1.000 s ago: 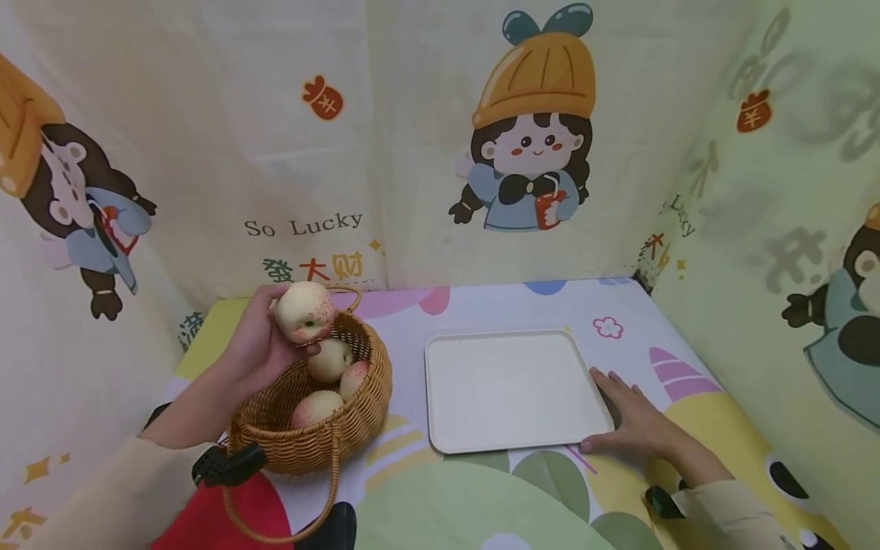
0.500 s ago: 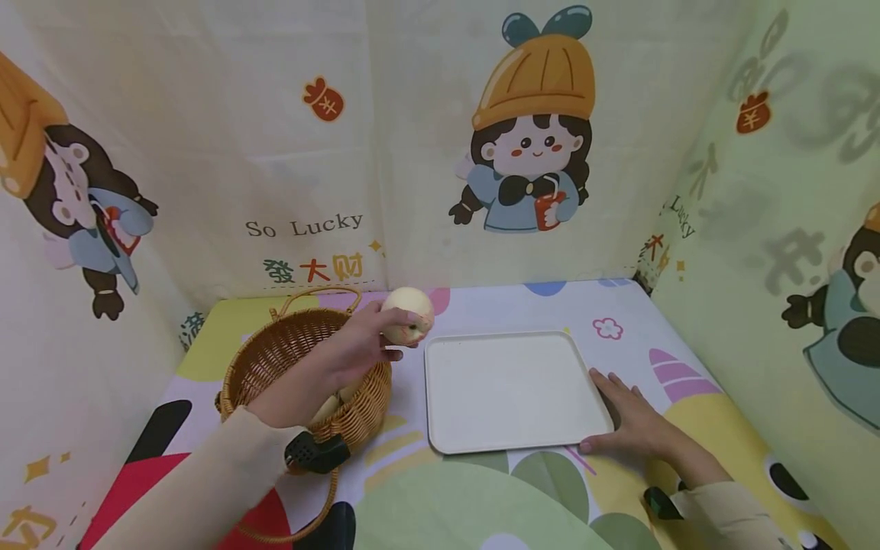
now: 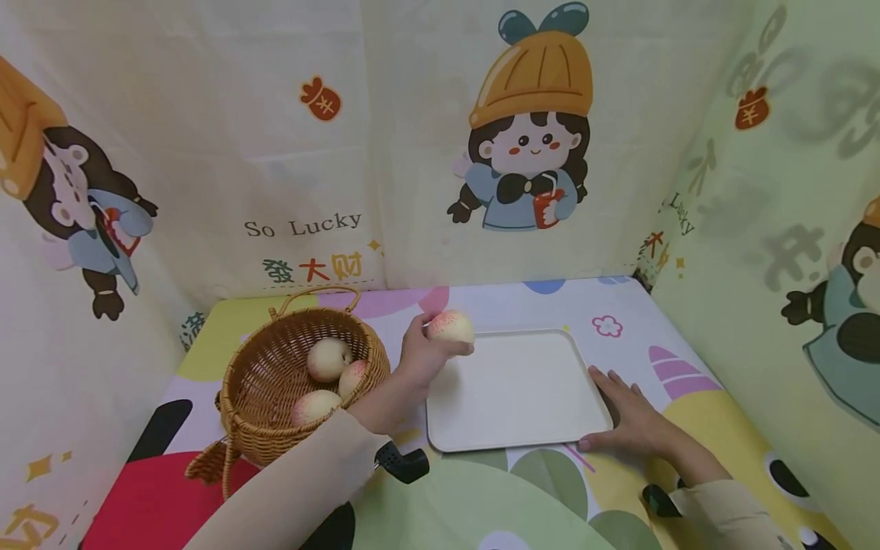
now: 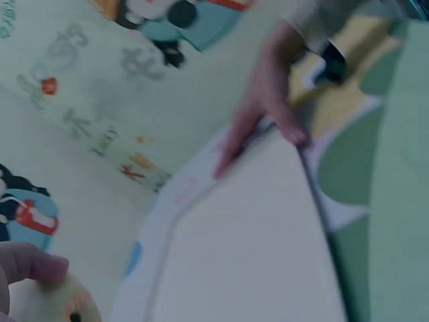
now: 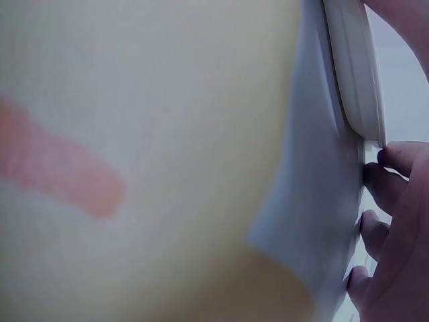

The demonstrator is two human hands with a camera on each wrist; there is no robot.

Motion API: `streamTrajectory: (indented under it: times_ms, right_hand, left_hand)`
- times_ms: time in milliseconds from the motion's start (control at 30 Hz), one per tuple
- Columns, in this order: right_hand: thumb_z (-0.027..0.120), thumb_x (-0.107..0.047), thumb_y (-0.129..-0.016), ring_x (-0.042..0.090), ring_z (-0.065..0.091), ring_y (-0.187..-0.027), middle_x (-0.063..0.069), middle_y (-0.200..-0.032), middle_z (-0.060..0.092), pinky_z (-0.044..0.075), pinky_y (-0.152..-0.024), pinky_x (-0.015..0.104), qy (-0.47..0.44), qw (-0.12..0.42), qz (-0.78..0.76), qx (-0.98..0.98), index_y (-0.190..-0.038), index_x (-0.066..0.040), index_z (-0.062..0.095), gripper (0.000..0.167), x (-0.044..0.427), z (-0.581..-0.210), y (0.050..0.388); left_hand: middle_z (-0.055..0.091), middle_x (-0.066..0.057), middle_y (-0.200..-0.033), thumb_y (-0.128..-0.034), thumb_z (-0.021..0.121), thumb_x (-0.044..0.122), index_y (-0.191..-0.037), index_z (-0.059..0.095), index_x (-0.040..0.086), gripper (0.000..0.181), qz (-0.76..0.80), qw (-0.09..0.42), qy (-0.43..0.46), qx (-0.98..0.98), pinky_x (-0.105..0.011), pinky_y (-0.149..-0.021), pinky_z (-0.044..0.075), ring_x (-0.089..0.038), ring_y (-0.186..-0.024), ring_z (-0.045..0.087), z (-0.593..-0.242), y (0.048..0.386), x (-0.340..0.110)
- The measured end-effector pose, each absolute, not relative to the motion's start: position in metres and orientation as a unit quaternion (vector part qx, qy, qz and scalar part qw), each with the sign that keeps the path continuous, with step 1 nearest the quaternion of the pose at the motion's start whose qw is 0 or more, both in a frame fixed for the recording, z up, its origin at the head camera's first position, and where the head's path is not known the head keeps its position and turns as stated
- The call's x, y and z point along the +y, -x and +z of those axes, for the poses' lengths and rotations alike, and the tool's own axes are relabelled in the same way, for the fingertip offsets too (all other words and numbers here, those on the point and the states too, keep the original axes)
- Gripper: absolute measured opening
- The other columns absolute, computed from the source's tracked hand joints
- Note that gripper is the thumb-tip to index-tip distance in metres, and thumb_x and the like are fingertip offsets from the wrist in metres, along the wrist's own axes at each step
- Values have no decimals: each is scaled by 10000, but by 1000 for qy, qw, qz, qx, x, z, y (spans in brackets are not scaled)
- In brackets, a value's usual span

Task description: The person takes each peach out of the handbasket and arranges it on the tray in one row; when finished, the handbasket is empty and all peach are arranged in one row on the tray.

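Note:
My left hand [image 3: 421,355] holds a pale peach with pink speckles [image 3: 451,327] over the far left corner of a white rectangular tray [image 3: 525,397]. In the left wrist view, the thumb presses on the peach [image 4: 53,302] at the lower left. My right hand [image 3: 635,420] rests at the tray's right side, thumb near the front corner and fingers along the edge. The right wrist view has its fingertips [image 5: 385,184] beside the tray's rim [image 5: 358,80]. Within the wicker basket [image 3: 257,347] at the left lie three more peaches [image 3: 328,360], apart from the left hand.
A handle [image 3: 316,290] of the basket stands up at its back. The patterned tablecloth [image 3: 440,504] covers the table, and printed curtains [image 3: 412,153] rise behind and at both sides. The left forearm [image 3: 296,481] passes in front of the basket's right side.
My left hand has carried the peach from above the basket rightwards to the tray's far left corner, lowering it somewhat. The right hand has stayed at the tray's edge.

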State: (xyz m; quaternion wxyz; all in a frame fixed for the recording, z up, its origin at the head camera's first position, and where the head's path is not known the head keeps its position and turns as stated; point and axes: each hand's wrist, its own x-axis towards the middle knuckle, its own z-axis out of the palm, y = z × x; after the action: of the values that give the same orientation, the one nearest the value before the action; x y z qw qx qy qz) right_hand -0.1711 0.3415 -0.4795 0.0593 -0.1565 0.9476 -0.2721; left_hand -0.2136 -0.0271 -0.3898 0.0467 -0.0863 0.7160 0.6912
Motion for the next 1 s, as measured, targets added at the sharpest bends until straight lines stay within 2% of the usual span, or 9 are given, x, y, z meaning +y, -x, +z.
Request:
streamTrajectory:
  times_ms: [133,300,400,533,733,867,1000]
  right_hand:
    - [890,-535,-668,539,108,-1465,287,-1600,250,30,-1126,709,155,63,-269,948,-1571,46,237,1257,341,-480,171]
    - [891,-537,-668,539,105,-1466,285,-1602,248,29,-1126,709,155,65,-269,948,-1572,44,233,1260,341,-481,172]
    - [892,-531,-670,537,99,-1468,281,-1605,243,20,-1128,705,156,65,-273,947,-1575,39,230,1258,342,-481,172]
    - [897,-518,-672,537,89,-1470,281,-1608,237,8,-1130,702,156,66,-278,946,-1576,40,227,1256,342,-481,173]
    - [897,-518,-670,538,92,-1468,287,-1605,238,7,-1133,697,153,66,-279,946,-1576,38,227,1257,343,-481,172]
    - [899,-515,-670,536,88,-1470,286,-1606,234,0,-1137,690,152,65,-282,945,-1579,33,226,1256,343,-480,172]
    - [895,-522,-674,533,80,-1472,278,-1612,228,0,-1136,691,152,68,-280,945,-1579,33,223,1256,343,-481,172]
  left_hand:
    - [549,-129,-1382,-588,866,-122,-1431,527,107,937,634,9,118,764,-483,-1015,441,-312,-1211,538,-416,216,-16]
    - [543,-157,-1310,-491,825,-205,-1320,648,185,933,557,-10,121,821,-457,-955,467,-315,-1135,543,-442,217,-12]
    - [553,-155,-1267,-501,783,-213,-1299,663,206,910,525,-15,106,845,-447,-908,483,-315,-1088,543,-448,216,-12]
    - [587,-136,-1231,-533,770,-202,-1318,636,182,884,498,-25,72,864,-455,-948,461,-317,-1086,541,-452,214,-12]
    - [566,-134,-1242,-521,875,-134,-1300,592,162,879,496,-15,62,866,-467,-1000,444,-327,-1149,520,-447,210,-13]
    - [562,-138,-1259,-559,880,-101,-1271,626,176,805,474,-6,69,878,-490,-957,463,-336,-1150,508,-440,208,-16]
    - [538,-133,-1301,-551,903,-72,-1255,637,204,802,466,10,82,881,-493,-927,476,-341,-1165,486,-435,206,-19]
